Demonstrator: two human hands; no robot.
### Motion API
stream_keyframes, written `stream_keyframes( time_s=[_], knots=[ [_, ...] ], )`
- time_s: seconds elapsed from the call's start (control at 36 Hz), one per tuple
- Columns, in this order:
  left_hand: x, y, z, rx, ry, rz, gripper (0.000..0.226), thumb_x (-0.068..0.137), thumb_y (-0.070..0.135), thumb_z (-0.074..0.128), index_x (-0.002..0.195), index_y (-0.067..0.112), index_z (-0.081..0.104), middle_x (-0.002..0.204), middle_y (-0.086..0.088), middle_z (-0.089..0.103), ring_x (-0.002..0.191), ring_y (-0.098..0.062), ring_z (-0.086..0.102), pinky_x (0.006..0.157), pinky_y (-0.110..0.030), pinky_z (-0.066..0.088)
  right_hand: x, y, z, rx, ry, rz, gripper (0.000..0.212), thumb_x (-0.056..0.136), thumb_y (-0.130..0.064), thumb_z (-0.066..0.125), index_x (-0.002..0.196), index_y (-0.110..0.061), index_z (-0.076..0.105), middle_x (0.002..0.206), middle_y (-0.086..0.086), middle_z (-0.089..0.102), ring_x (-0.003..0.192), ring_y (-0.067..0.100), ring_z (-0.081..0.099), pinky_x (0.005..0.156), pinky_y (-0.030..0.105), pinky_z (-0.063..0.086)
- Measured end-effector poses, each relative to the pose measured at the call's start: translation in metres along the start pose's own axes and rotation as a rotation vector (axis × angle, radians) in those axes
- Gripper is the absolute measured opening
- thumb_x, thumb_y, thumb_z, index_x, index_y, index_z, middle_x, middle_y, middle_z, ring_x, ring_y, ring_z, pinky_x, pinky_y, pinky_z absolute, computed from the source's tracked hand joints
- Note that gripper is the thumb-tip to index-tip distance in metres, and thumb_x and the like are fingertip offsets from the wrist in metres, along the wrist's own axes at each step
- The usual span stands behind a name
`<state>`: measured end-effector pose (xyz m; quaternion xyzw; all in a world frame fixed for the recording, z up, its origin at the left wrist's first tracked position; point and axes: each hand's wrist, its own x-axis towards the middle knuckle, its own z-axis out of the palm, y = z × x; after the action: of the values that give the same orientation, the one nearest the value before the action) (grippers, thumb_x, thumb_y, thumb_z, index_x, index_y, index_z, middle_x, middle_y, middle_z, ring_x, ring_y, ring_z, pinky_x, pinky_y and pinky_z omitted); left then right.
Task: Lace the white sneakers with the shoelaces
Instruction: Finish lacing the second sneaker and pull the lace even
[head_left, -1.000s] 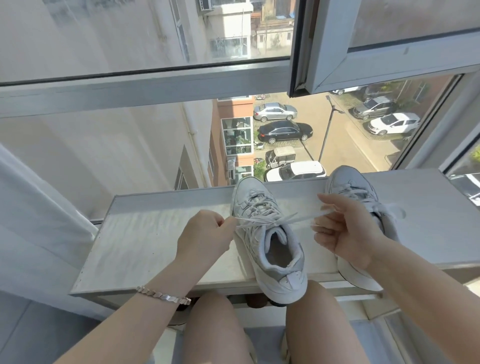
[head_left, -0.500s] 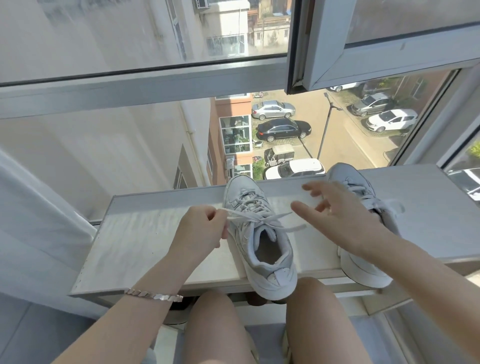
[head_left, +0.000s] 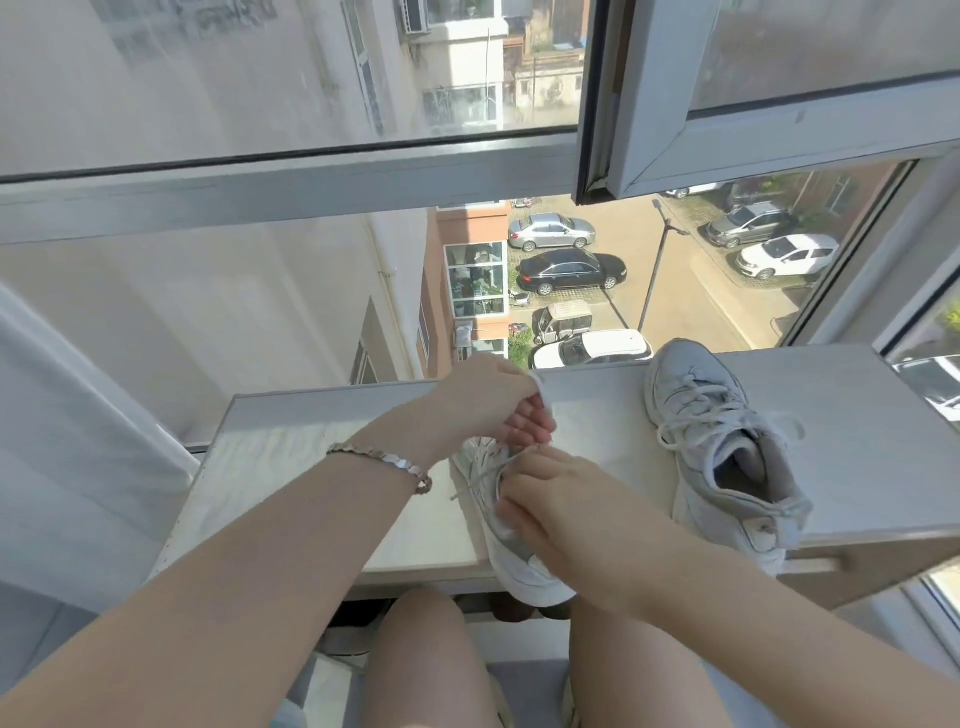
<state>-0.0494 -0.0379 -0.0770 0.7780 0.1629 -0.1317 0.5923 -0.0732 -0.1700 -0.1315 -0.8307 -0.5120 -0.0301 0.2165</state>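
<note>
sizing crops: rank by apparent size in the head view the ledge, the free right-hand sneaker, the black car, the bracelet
1. ledge
2. free sneaker
3. black car and bracelet: similar span, so unranked. The car looks small only because it is far off.

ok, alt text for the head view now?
A person laces a white sneaker on a window ledge: the left hand pinches a shoelace above it, the right hand grips its upper. A second sneaker, laced, sits to the right.

Left grip (head_left: 493, 408) raised, fingers curled, pinching shoelace (head_left: 538, 385); right grip (head_left: 553, 501) lower, curled round sneaker (head_left: 517, 564).
</note>
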Motion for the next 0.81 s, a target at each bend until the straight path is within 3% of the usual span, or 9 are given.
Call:
stream_keyframes(
  time_s=[0.08, 0.14, 0.22, 0.31, 0.44, 0.53, 0.61, 0.69, 0.81],
  knots=[
    [-0.002, -0.002, -0.008, -0.019, 0.003, 0.051, 0.017, 0.092, -0.002, 0.047, 0.084, 0.005, 0.061, 0.083, -0.011, 0.066, 0.071, -0.018, 0.064, 0.069, -0.025, 0.056, -0.004, 0.006, -0.018, 0.171, -0.135, 0.072, 0.047, 0.096, -0.044, 0.036, 0.083, -0.011, 0.067, 0.092, -0.004, 0.064, 0.091, 0.006, 0.050, 0.081, 0.019, 0.040],
    [-0.008, -0.012, -0.016, 0.151, 0.137, 0.131, 0.012, 0.090, 0.005, 0.055, 0.087, 0.016, 0.059, 0.090, -0.003, 0.065, 0.080, -0.015, 0.062, 0.075, -0.028, 0.052, -0.007, 0.015, -0.033, 0.227, -0.025, 0.143, 0.051, 0.093, -0.052, 0.034, 0.086, -0.015, 0.068, 0.090, -0.007, 0.065, 0.085, 0.005, 0.054, 0.077, 0.022, 0.043],
    [-0.027, -0.027, -0.013, 0.470, 0.323, 0.196, 0.012, 0.083, 0.031, 0.065, 0.082, 0.024, 0.057, 0.085, 0.009, 0.060, 0.080, -0.009, 0.057, 0.063, -0.020, 0.041, -0.002, 0.034, -0.045, 0.134, 0.087, 0.239, 0.024, 0.096, -0.031, 0.046, 0.111, -0.023, 0.063, 0.110, -0.012, 0.058, 0.090, 0.001, 0.050, 0.082, 0.025, 0.045],
    [-0.043, -0.039, 0.004, 0.576, 0.351, 0.170, 0.030, 0.075, 0.048, 0.070, 0.080, 0.024, 0.053, 0.086, 0.009, 0.054, 0.076, -0.009, 0.051, 0.060, -0.022, 0.036, 0.013, 0.044, -0.042, -0.002, -0.063, 0.203, 0.039, 0.098, -0.023, 0.045, 0.135, -0.033, 0.045, 0.140, -0.010, 0.037, 0.120, 0.008, 0.042, 0.092, 0.019, 0.034],
    [-0.044, -0.055, 0.018, 0.798, 0.406, 0.276, 0.022, 0.084, 0.033, 0.060, 0.093, 0.027, 0.040, 0.097, 0.009, 0.042, 0.087, -0.015, 0.047, 0.068, -0.025, 0.037, 0.029, 0.043, -0.028, -0.132, -0.185, 0.123, 0.031, 0.100, -0.025, 0.040, 0.127, -0.023, 0.054, 0.153, -0.001, 0.024, 0.135, 0.020, 0.033, 0.106, 0.032, 0.028],
    [-0.044, -0.059, 0.017, 0.812, 0.413, 0.344, 0.014, 0.088, 0.024, 0.054, 0.095, 0.026, 0.042, 0.098, 0.005, 0.046, 0.086, -0.017, 0.048, 0.068, -0.027, 0.039, 0.031, 0.047, -0.024, -0.251, -0.104, 0.051, 0.018, 0.091, -0.021, 0.054, 0.094, -0.008, 0.065, 0.136, 0.017, 0.050, 0.114, 0.035, 0.057, 0.093, 0.046, 0.043],
    [-0.044, -0.057, 0.012, 0.727, 0.402, 0.374, 0.008, 0.092, 0.025, 0.056, 0.087, 0.024, 0.049, 0.088, 0.004, 0.053, 0.082, -0.016, 0.051, 0.066, -0.024, 0.037, 0.029, 0.049, -0.022, -0.261, -0.034, 0.063, 0.020, 0.085, -0.023, 0.054, 0.078, -0.007, 0.063, 0.106, 0.016, 0.066, 0.085, 0.035, 0.067, 0.075, 0.044, 0.051],
    [-0.042, -0.055, 0.004, 0.588, 0.377, 0.321, 0.011, 0.090, 0.024, 0.059, 0.084, 0.016, 0.062, 0.081, 0.001, 0.062, 0.080, -0.015, 0.056, 0.067, -0.024, 0.039, 0.027, 0.047, -0.025, -0.259, 0.048, 0.076, 0.034, 0.090, -0.037, 0.041, 0.071, -0.014, 0.058, 0.079, -0.002, 0.060, 0.068, 0.018, 0.059, 0.070, 0.027, 0.047],
    [-0.041, -0.054, -0.002, 0.450, 0.384, 0.291, 0.012, 0.093, 0.024, 0.055, 0.086, 0.015, 0.058, 0.083, 0.002, 0.060, 0.073, -0.008, 0.051, 0.064, -0.016, 0.036, 0.017, 0.043, -0.024, 0.086, -0.025, 0.205, 0.030, 0.096, -0.034, 0.044, 0.079, -0.011, 0.051, 0.083, -0.003, 0.047, 0.069, 0.012, 0.044, 0.065, 0.014, 0.033]
  ],
)
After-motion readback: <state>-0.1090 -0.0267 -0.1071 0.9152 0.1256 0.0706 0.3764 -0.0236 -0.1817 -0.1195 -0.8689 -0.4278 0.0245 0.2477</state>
